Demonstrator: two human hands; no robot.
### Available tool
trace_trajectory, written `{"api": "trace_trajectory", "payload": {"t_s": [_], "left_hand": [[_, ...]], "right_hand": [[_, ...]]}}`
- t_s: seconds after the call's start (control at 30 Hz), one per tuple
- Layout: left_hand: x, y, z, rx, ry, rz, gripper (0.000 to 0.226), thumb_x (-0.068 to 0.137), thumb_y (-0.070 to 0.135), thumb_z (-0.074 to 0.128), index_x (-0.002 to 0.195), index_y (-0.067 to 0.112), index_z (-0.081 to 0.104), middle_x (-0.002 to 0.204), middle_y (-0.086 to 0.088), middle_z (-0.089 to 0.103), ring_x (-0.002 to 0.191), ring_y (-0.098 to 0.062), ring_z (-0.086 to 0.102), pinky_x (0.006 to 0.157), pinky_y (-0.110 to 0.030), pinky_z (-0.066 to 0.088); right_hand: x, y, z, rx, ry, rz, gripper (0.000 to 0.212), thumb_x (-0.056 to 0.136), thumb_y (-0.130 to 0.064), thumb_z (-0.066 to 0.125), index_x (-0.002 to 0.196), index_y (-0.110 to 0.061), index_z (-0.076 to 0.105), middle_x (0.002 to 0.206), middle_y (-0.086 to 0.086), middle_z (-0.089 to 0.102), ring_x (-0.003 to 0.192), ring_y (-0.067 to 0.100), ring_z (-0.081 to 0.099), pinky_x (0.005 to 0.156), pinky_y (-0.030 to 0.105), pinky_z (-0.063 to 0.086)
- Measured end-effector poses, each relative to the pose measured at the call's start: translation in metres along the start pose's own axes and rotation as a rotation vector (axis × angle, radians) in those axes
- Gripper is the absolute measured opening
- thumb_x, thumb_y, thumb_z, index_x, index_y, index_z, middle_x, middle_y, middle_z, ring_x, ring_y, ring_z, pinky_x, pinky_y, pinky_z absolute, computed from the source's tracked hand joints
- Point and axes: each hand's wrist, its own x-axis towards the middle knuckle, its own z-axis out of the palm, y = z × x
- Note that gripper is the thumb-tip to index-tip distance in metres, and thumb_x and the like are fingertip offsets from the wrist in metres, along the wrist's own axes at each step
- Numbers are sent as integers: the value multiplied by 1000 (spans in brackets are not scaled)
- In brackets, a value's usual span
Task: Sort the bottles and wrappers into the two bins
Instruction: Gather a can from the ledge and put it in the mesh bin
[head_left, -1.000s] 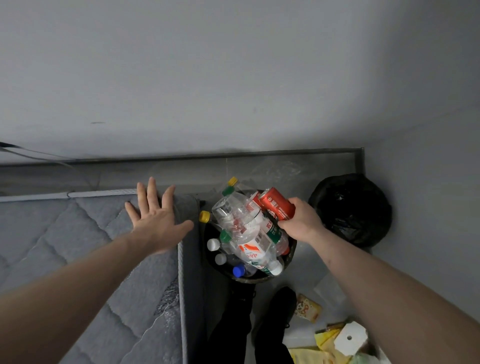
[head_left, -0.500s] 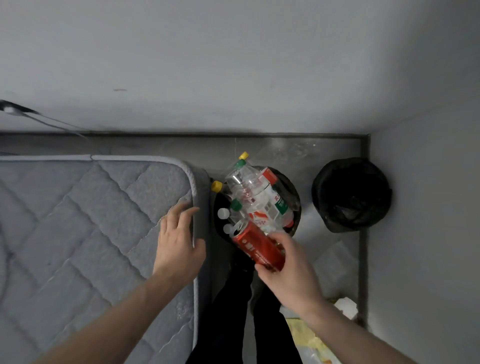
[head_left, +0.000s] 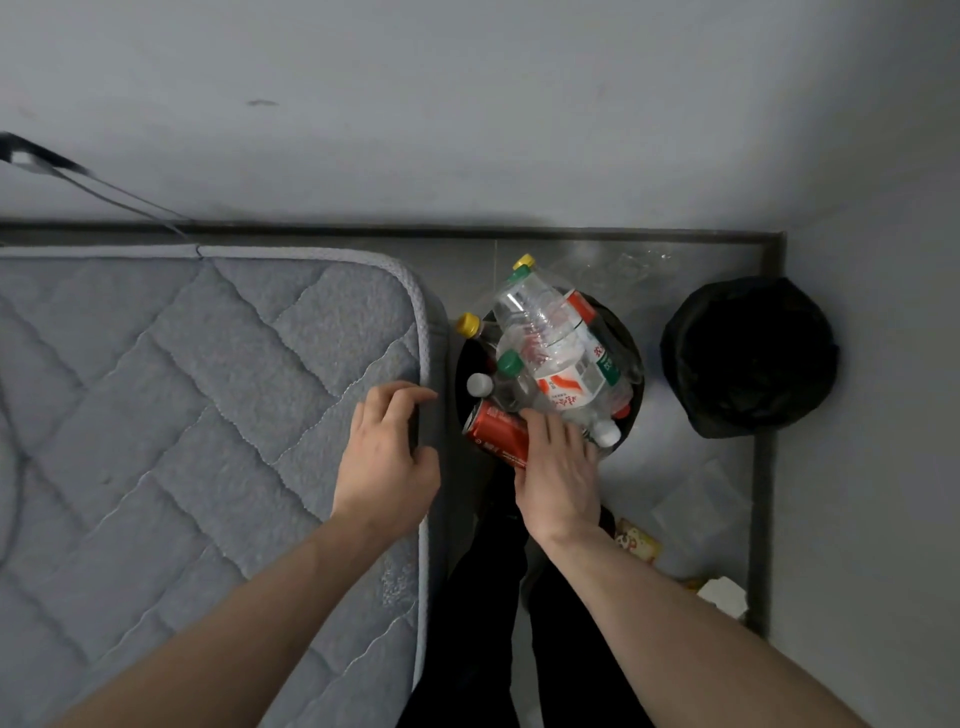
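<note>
A black bin (head_left: 461, 374) on the floor beside the mattress is heaped with clear plastic bottles (head_left: 556, 358) with green, yellow and white caps. A red can (head_left: 493, 431) lies at the bin's near rim. My right hand (head_left: 561, 478) lies over its right end, fingers curled down round it. My left hand (head_left: 387, 457) rests on the mattress edge with fingers loosely bent, holding nothing. A second bin lined with a black bag (head_left: 748, 358) stands to the right, near the corner. A yellow wrapper (head_left: 636, 540) lies on the floor by my right forearm.
The grey quilted mattress (head_left: 182, 415) fills the left side. My legs in black trousers (head_left: 483, 597) stand below the bottle bin. A white scrap (head_left: 722, 597) and a clear plastic wrapper (head_left: 701, 509) lie on the floor at right. Walls close the corner behind and to the right.
My right hand carried the red can from the far side of the bottle heap to the bin's near rim. My left hand came down onto the mattress edge. The view tilted downward.
</note>
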Motion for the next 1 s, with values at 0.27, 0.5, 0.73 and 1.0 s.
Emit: {"api": "trace_trajectory", "payload": {"t_s": [0.27,0.5,0.73,1.0], "left_hand": [[-5,-4,7,-17,3,75,59,72,-6,57,125,21,58,129,8,43,117,-16,44,91,-28,44],[-30,7,29,-183,-248,60,52,74,-2,54,119,26,58,115,16,53,93,-1,57,77,-14,48],[-4,15,99,-767,-322,-817,48,80,3,63,122,21,49,109,0,67,88,-18,69,90,-46,60],[9,15,136,-1002,-215,-883,52,69,35,83,117,21,65,100,-5,78,95,-22,76,94,-45,58]], "right_hand": [[-4,0,4,3,39,66,71,70,-22,87,132,-23,53,128,1,58,121,25,53,103,43,45],[-6,-1,6,88,41,96,71,72,-21,84,134,-26,48,132,-1,54,126,23,50,106,42,44],[-8,3,11,131,11,90,82,76,-22,82,147,-29,40,141,-3,46,136,22,42,113,43,40],[-10,8,15,273,-80,-32,94,79,-11,80,158,-29,30,153,-5,38,143,18,36,118,44,37]]}}
